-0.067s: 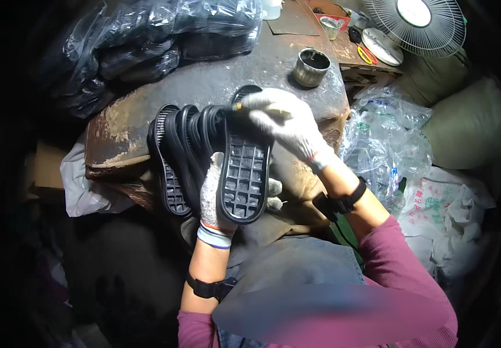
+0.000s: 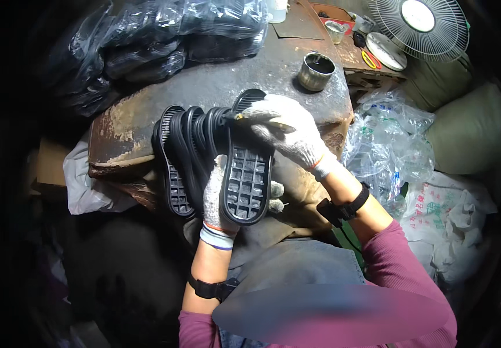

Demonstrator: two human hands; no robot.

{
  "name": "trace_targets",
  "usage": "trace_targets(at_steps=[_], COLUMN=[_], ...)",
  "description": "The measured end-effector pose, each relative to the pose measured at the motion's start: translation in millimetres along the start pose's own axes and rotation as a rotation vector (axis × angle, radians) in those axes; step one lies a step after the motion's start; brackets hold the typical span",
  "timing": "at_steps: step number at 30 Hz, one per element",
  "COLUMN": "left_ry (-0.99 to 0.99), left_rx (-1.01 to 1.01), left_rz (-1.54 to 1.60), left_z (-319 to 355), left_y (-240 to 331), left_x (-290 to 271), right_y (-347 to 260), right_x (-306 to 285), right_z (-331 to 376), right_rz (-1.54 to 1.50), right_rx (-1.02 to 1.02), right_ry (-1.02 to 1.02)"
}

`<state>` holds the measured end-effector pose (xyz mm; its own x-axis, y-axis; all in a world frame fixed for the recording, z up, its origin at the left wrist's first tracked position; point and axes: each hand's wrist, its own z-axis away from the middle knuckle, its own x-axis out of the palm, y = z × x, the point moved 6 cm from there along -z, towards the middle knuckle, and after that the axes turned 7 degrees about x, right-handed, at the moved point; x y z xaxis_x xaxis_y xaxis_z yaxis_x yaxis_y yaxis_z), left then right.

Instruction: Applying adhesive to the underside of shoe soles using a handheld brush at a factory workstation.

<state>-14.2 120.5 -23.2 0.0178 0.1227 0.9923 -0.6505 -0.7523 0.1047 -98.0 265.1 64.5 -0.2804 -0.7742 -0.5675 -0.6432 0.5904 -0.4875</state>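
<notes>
My left hand (image 2: 217, 200), in a white knit glove, grips a black shoe sole (image 2: 247, 188) from beneath. Its thumb lies along the sole's left edge, and other fingertips show past the right edge. The sole's grid of hollow cells faces up. My right hand (image 2: 291, 124), gloved too, is closed round a small brush (image 2: 239, 116) with a dark tip. That tip is by the sole's left rim, near its narrower middle; the hand hides part of the sole. More black soles (image 2: 195, 145) stand on edge in a row just left, leaning together at the table's front edge.
A metal cup (image 2: 316, 74) of dark liquid stands on the worn table (image 2: 204, 84). Plastic-wrapped black bundles (image 2: 183, 35) are piled at the back left. Scissors (image 2: 371, 59) and a fan (image 2: 421, 23) are at the back right, above clear plastic bags (image 2: 386, 130) and sacks.
The whole view has shifted slightly. My right hand has come a little nearer to me along the sole with the brush. My left hand keeps its hold.
</notes>
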Motion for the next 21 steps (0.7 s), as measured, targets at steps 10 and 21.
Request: trace_targets(at_steps=[10, 21], left_ry=[-0.005, -0.062], left_rx=[-0.007, 0.878], left_rz=[0.038, -2.465], left_z=[-7.2, 10.6], left_y=[0.6, 29.5], left_x=[3.9, 30.9], right_y=[8.4, -66.6], right_x=[-4.2, -13.5], right_z=[-0.1, 39.5], right_rz=[-0.100, -0.197], right_rx=[0.149, 0.098], right_ry=[-0.027, -0.137])
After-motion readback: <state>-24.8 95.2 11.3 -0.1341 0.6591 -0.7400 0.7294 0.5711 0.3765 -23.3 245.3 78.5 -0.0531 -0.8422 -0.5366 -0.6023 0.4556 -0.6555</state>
